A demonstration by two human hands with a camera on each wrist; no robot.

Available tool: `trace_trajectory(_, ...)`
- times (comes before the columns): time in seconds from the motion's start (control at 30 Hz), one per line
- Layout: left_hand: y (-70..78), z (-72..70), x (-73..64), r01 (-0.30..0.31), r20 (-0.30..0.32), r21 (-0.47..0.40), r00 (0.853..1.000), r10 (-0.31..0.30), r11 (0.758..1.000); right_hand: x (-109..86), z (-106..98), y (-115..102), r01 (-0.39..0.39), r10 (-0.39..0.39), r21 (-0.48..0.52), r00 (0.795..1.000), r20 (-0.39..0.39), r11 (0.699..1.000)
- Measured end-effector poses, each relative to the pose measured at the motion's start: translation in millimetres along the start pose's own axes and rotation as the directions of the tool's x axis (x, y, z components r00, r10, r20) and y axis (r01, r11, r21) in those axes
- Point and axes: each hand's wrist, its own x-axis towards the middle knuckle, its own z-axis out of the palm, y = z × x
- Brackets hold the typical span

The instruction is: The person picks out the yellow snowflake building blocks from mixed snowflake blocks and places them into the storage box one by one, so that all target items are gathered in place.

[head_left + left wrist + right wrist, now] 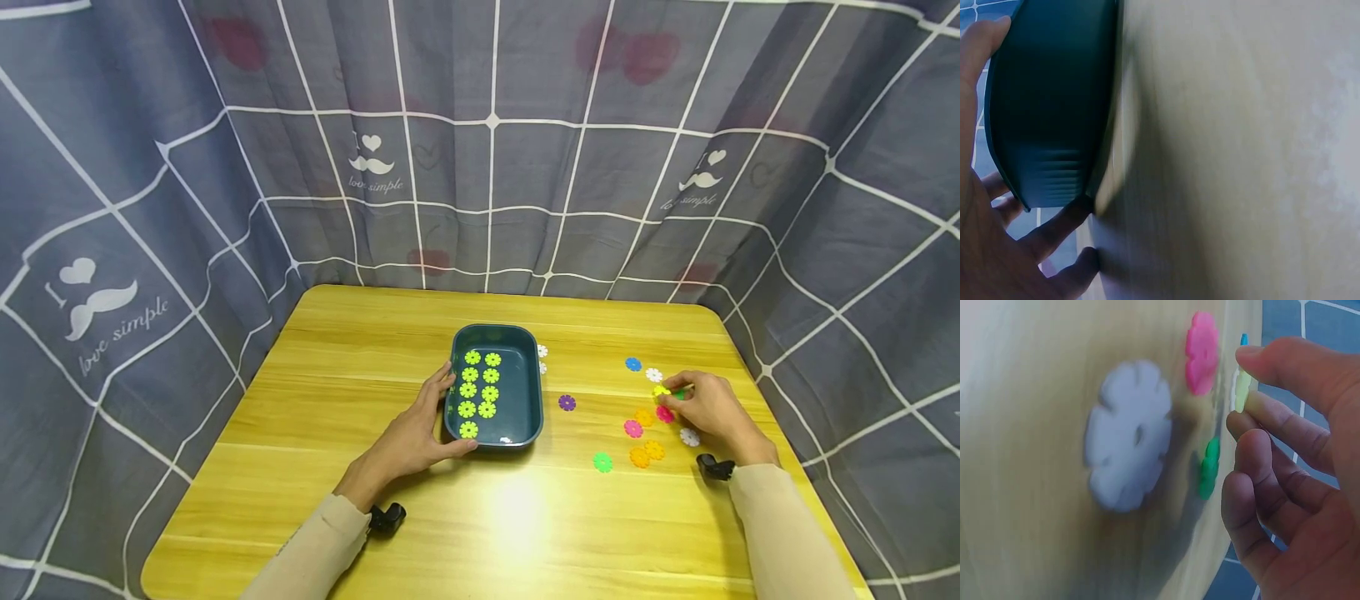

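A dark green tray sits mid-table with several yellow-green flower-shaped discs in two columns along its left side. My left hand holds the tray at its left, thumb at the near rim and fingers along the side wall. At the right, my right hand pinches a yellow flower-shaped disc between thumb and index finger, the other fingers loosely bent. Close below that hand lie a green disc, a pink disc and a white disc.
Loose discs lie right of the tray: purple, blue, light green, orange and pink. White discs lie against the tray's right side. A grey checked curtain surrounds the wooden table.
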Motion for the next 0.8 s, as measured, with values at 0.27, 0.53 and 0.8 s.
trace_trajectory(0.27, -1.2, -0.7, -0.1, 0.003, 0.006, 0.003, 1.0, -0.003, 1.0, 4.7, 3, -19, 0.05, -0.05, 0.006, 0.999, -0.007, 0.999)
trace_trajectory(0.53, -0.2, -0.2, 0.3, -0.002, 0.006, 0.001, 1.0, 0.002, 1.0, 9.4, 4, -44, 0.077, -0.077, 0.023, 0.997, -0.001, 0.997)
trace_trajectory(0.8, -2.6, 0.4, -0.2, 0.004, -0.007, 0.007, 1.0, -0.004, 1.0, 17.0, 9, -75, 0.15, -0.15, 0.025, 0.989, 0.013, 0.988)
